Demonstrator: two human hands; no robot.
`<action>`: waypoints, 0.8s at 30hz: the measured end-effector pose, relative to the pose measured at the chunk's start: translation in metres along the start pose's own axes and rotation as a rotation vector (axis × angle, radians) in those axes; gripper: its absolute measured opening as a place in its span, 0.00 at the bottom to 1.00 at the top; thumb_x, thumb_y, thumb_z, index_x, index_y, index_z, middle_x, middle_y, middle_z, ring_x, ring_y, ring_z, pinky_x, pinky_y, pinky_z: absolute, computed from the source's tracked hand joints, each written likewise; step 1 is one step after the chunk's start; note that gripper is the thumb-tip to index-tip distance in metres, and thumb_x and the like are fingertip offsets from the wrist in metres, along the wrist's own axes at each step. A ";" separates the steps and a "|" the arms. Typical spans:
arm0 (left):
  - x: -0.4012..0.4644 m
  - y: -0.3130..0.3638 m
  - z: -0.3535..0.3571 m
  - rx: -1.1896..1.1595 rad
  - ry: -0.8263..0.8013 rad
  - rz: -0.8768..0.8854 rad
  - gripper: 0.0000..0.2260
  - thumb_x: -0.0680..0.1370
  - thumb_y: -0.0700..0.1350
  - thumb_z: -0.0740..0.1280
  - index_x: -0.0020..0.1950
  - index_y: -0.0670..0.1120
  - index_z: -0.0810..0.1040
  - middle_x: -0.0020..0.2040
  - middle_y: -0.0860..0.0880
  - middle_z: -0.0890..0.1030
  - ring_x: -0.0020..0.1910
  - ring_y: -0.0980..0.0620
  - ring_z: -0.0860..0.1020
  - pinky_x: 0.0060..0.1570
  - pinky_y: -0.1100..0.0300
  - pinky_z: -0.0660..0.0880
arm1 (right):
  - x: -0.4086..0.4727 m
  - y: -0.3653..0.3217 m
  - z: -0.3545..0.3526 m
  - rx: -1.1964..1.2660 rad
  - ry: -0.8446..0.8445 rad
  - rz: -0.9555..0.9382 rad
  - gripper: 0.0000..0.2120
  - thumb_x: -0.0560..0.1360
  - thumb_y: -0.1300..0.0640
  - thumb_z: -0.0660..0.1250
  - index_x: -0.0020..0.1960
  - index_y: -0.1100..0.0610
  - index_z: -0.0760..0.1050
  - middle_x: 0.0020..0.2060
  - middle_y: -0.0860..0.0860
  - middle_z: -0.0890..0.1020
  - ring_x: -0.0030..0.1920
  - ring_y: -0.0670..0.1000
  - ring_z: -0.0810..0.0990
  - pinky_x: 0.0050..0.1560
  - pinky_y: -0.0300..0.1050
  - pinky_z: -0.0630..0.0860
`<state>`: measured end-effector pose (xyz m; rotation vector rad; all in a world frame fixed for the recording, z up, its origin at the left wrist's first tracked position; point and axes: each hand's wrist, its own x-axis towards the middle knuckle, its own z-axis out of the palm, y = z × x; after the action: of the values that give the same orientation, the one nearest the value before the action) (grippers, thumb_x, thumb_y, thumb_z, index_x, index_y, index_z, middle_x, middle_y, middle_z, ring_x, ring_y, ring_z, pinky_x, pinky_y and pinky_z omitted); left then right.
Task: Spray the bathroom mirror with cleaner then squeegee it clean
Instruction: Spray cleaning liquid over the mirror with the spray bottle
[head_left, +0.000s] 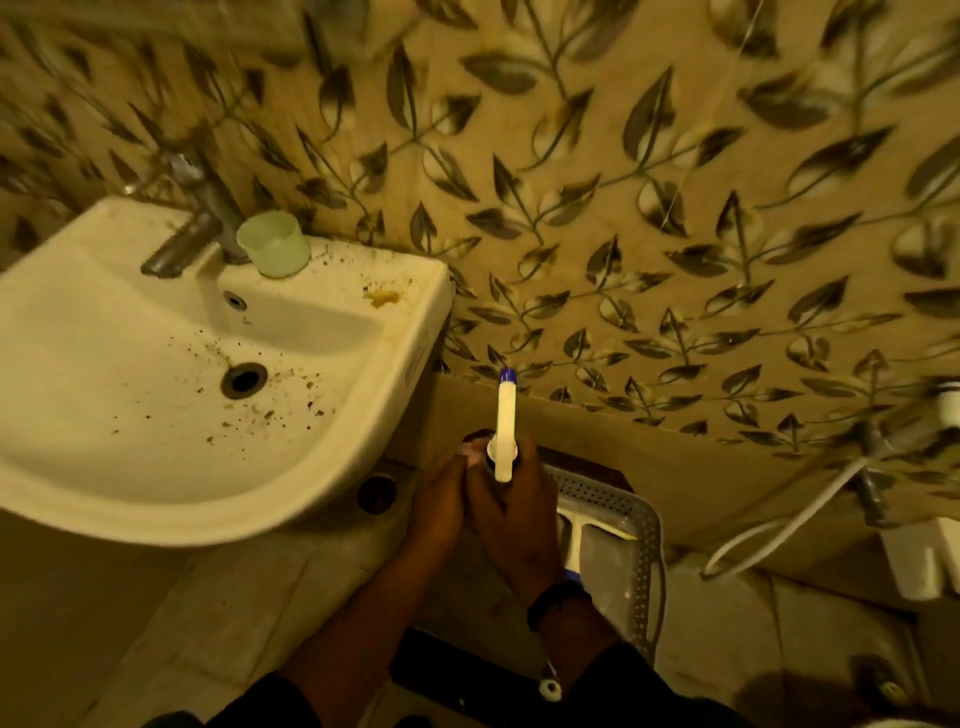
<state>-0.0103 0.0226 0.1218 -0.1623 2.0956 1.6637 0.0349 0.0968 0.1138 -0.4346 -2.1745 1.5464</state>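
While both hands, left hand and right hand, grip the white plastic spray bottle, speckled white ceramic basin sits left; perforated grey plastic basket right.

There is one sink at nine o'clock. On it are one tap and one green cup, up at eleven o'clock. Two hands are at six o'clock, with one spray bottle. One basket is at five o'clock, with one squeegee inside. One hose hangs at four o'clock.
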 end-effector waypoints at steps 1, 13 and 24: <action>-0.007 0.023 -0.001 -0.003 0.002 0.018 0.10 0.84 0.46 0.57 0.53 0.51 0.79 0.48 0.51 0.80 0.47 0.52 0.79 0.46 0.60 0.78 | 0.010 -0.023 -0.008 0.011 0.013 -0.023 0.06 0.76 0.52 0.66 0.51 0.52 0.74 0.40 0.47 0.79 0.41 0.43 0.78 0.41 0.33 0.74; -0.083 0.275 -0.028 -0.141 0.082 0.329 0.10 0.82 0.45 0.62 0.46 0.50 0.81 0.44 0.47 0.84 0.46 0.48 0.81 0.48 0.54 0.77 | 0.112 -0.269 -0.091 0.091 0.178 -0.355 0.09 0.76 0.54 0.68 0.52 0.45 0.70 0.38 0.44 0.79 0.41 0.44 0.80 0.37 0.41 0.79; -0.135 0.426 -0.100 -0.280 0.199 0.610 0.11 0.82 0.49 0.63 0.45 0.49 0.82 0.45 0.46 0.85 0.48 0.42 0.82 0.52 0.44 0.80 | 0.171 -0.457 -0.091 0.201 0.217 -0.662 0.13 0.75 0.54 0.69 0.56 0.43 0.69 0.39 0.37 0.78 0.43 0.38 0.80 0.39 0.29 0.75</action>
<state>-0.0741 0.0145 0.5754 0.2658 2.1784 2.3808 -0.0660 0.1042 0.5991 0.1697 -1.7230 1.2477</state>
